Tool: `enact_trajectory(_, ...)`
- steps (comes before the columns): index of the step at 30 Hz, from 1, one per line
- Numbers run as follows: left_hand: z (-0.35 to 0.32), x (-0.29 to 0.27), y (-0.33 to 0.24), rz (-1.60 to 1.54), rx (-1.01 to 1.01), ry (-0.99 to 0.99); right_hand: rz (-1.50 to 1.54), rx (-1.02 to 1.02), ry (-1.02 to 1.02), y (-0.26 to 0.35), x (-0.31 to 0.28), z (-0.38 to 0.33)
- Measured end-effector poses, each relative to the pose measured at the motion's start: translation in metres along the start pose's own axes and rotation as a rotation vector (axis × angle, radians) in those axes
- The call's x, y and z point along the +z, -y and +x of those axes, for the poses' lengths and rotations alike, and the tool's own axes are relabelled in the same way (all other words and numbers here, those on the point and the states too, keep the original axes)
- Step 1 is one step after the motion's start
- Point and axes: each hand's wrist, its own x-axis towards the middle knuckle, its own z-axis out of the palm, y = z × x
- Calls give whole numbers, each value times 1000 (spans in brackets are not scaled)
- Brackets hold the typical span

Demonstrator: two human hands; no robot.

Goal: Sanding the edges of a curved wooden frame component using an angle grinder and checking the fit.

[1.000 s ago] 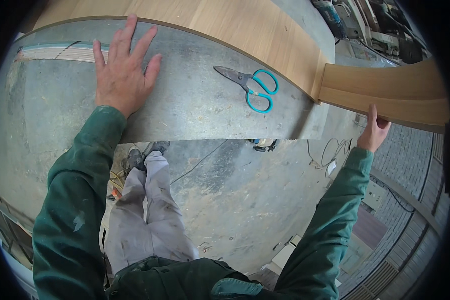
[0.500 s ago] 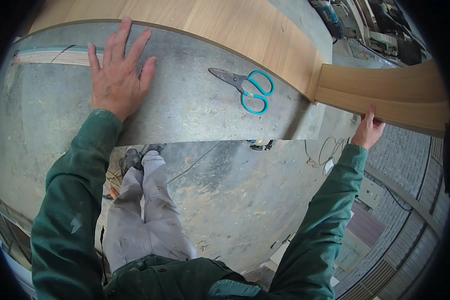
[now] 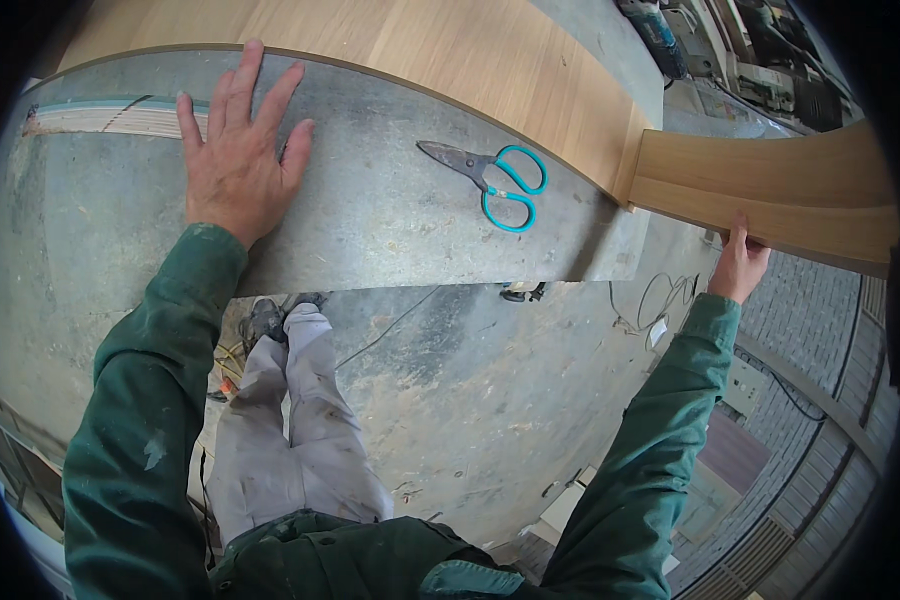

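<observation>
My left hand (image 3: 235, 160) lies flat with fingers spread on the grey worktop (image 3: 390, 220), its fingertips touching the near edge of a long light wooden board (image 3: 450, 60). That board runs across the far side of the top and sticks out past its right end. My right hand (image 3: 740, 262) grips the underside edge of the overhanging part of the board (image 3: 770, 185). Scissors with teal handles (image 3: 490, 178) rest on the worktop between my hands, blades pointing left.
A thin pale strip (image 3: 110, 115) lies on the worktop left of my left hand. Below the top are the concrete floor (image 3: 450, 400), my legs (image 3: 290, 420), loose cables (image 3: 660, 300) and a grating (image 3: 800, 500) at the right. Tools and boxes (image 3: 730, 60) stand at the far right.
My left hand has slid slightly up and left, its fingertips now at the board's edge. My right hand has shifted a little left along the overhanging board.
</observation>
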Motion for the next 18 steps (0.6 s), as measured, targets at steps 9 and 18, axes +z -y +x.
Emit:
enact_trajectory(9, -2, -3, -4, 8, 15, -24, 13, 15, 18, 1, -2, 0)
enact_trajectory(18, -11, -18, -20, -44, -79, 67, -18, -12, 47, -10, -11, 15)
